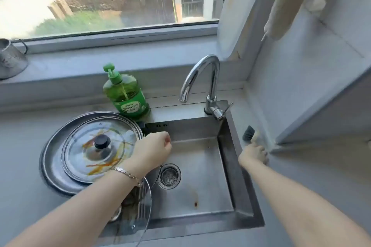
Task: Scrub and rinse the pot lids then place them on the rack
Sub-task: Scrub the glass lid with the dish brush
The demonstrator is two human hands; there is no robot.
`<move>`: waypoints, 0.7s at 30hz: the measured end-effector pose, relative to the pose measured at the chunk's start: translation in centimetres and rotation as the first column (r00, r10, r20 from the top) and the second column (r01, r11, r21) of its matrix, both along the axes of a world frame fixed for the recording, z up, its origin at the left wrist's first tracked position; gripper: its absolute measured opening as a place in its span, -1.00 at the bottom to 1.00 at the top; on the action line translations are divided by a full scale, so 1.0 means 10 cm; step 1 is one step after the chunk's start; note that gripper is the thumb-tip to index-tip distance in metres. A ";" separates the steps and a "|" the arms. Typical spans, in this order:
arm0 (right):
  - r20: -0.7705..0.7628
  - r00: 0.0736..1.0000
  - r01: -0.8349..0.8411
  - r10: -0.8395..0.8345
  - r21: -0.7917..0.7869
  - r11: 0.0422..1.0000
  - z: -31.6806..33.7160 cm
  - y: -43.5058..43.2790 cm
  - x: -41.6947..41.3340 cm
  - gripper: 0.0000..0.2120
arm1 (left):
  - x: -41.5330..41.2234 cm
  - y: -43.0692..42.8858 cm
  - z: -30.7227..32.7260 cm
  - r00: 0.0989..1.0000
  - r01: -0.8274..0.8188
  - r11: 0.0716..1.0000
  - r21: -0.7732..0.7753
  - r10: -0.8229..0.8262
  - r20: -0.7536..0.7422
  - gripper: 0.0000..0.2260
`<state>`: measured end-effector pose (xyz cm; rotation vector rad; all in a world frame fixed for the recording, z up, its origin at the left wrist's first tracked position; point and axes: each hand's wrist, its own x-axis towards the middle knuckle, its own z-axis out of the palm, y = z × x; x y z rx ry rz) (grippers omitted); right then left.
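Steel sink (239,166) fills the table's right end. I judge I am fetching the brush (249,132) from its right edge, so I should lift it cleanly and wet it first. At the sink's left edge the glass lid (76,152) lies on a dark round base (50,166), streaked orange around its knob. My right hand (254,153) has its grip closed on the brush; my left hand (150,150) curls its grip, on what I cannot tell.
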<state>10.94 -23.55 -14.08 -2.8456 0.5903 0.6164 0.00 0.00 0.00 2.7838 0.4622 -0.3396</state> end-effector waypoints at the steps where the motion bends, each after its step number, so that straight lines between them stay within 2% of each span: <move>1: 0.008 1.000 0.016 -0.016 -0.032 0.999 0.01 -0.02 0.03 -0.64 | 0.04 0.04 -0.02 1.000 -0.010 1.000 0.014 0.010 -0.023 -0.80; 3: 0.029 0.999 0.023 -0.022 -0.041 0.999 -0.06 -0.07 0.08 -0.66 | 0.09 0.12 -0.10 0.999 -0.049 0.999 0.012 0.049 -0.014 -0.80; 7: -0.045 0.999 -0.001 0.004 0.069 0.998 -0.07 -0.11 0.14 -0.72 | 0.20 0.25 -0.23 0.992 -0.125 0.991 -0.042 0.125 -0.001 -0.82; 10: -0.080 0.984 -0.143 0.158 0.164 0.976 0.10 0.06 0.05 -0.77 | 0.22 0.41 -0.24 0.954 -0.235 0.952 -0.198 0.265 0.141 -0.87; 12: -0.112 0.909 -0.386 0.402 0.137 0.912 0.32 0.31 -0.03 -0.80 | 0.25 0.58 -0.16 0.876 -0.291 0.892 -0.346 0.394 0.277 -0.85; 13: -0.136 0.827 -0.538 0.545 0.089 0.838 0.44 0.46 -0.07 -0.77 | 0.27 0.69 -0.09 0.821 -0.303 0.868 -0.393 0.447 0.355 -0.83; 15: -0.109 0.686 -0.720 0.720 0.043 0.693 0.66 0.77 -0.13 -0.72 | 0.34 0.93 0.10 0.714 -0.313 0.868 -0.387 0.483 0.507 -0.79; 16: -0.051 0.669 -0.735 0.742 0.105 0.670 0.74 0.92 -0.16 -0.74 | 0.38 1.05 0.21 0.675 -0.317 0.878 -0.358 0.474 0.565 -0.77; 18: 0.091 0.745 -0.635 0.661 0.399 0.661 0.86 1.22 -0.20 -0.86 | 0.50 1.28 0.40 0.623 -0.319 0.894 -0.313 0.447 0.642 -0.74; 19: 0.120 0.805 -0.535 0.581 0.571 0.623 0.94 1.38 -0.22 -0.82 | 0.57 1.41 0.48 0.610 -0.318 0.898 -0.305 0.440 0.659 -0.74; 21: 0.144 0.857 -0.425 0.495 0.742 0.519 1.10 1.74 -0.21 -0.64 | 0.75 1.65 0.61 0.629 -0.311 0.902 -0.300 0.432 0.646 -0.73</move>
